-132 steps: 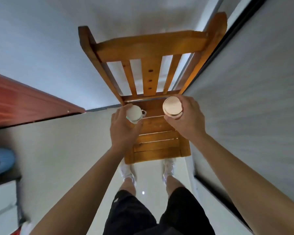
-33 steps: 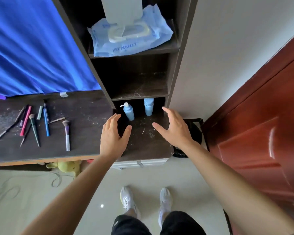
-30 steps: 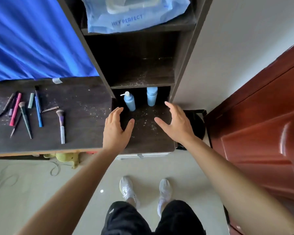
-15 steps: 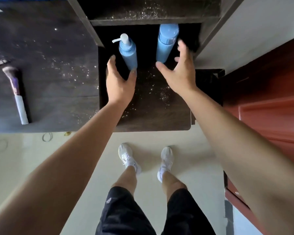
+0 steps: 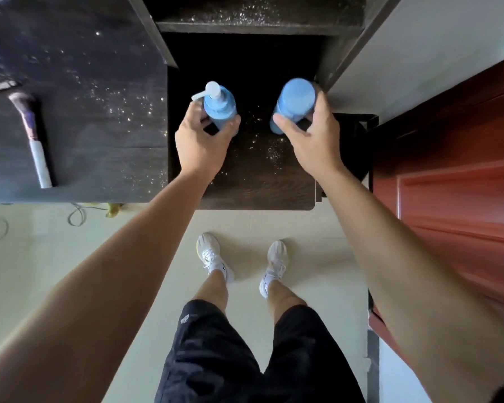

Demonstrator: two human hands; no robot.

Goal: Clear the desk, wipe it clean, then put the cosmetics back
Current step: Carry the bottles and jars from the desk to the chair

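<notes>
Two blue cosmetic bottles stand in the low cubby of the dark, dusty desk (image 5: 105, 158). My left hand (image 5: 200, 141) grips the blue pump bottle (image 5: 220, 107), with its white pump head pointing left. My right hand (image 5: 312, 135) grips the taller blue capped bottle (image 5: 296, 101), fingers curled round its body. Whether the bottles are lifted off the surface I cannot tell. A makeup brush (image 5: 34, 135) with a purple ferrule and white handle lies on the desk to the left.
A dark shelf board (image 5: 259, 21) overhangs the cubby, with upright panels on both sides. A red wooden door (image 5: 454, 184) is at the right. White specks litter the desk. My legs and white shoes stand on the pale tiled floor (image 5: 56, 257), with cables near the desk edge.
Both hands, open and reaching half a second ago, have closed round the two blue bottles. The view has moved closer over the cubby.
</notes>
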